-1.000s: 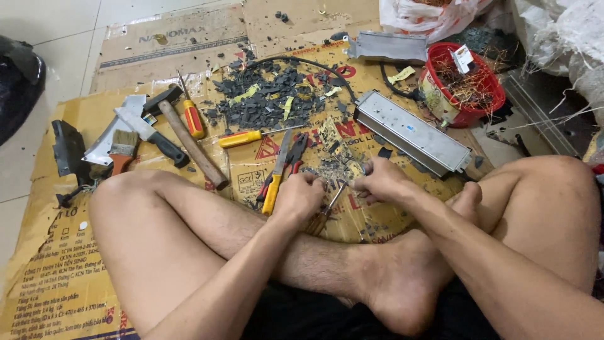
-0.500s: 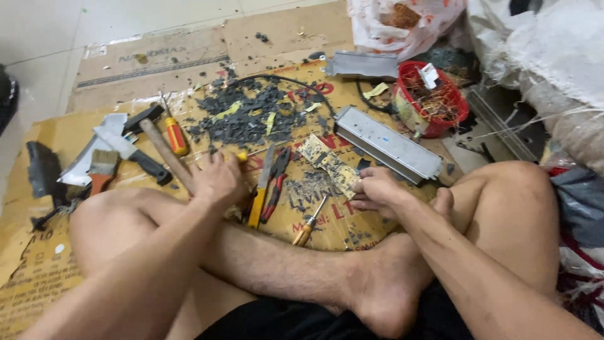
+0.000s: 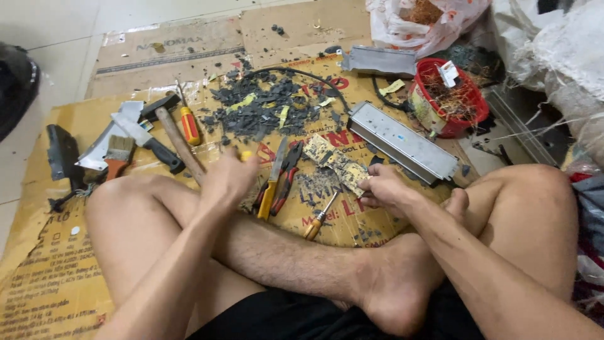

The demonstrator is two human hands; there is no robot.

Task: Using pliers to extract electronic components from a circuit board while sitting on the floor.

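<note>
Left hand [image 3: 228, 179] is closed round the wooden hammer handle [image 3: 178, 143] on the cardboard [image 3: 56, 277] – pliers [image 3: 286, 176] and a yellow-handled tool [image 3: 272, 184] lie just right of it – then the right hand [image 3: 384, 189] pinches the circuit board [image 3: 336, 162] near the metal housing [image 3: 402, 141]

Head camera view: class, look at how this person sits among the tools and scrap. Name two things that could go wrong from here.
1. Bare legs rest beside the pile of dark shards; a shift could likely cut skin.
2. The left hand is at the hammer handle while the right hand holds the circuit board; a swing might hit fingers or fling chips, and neither hand is gloved.
</note>
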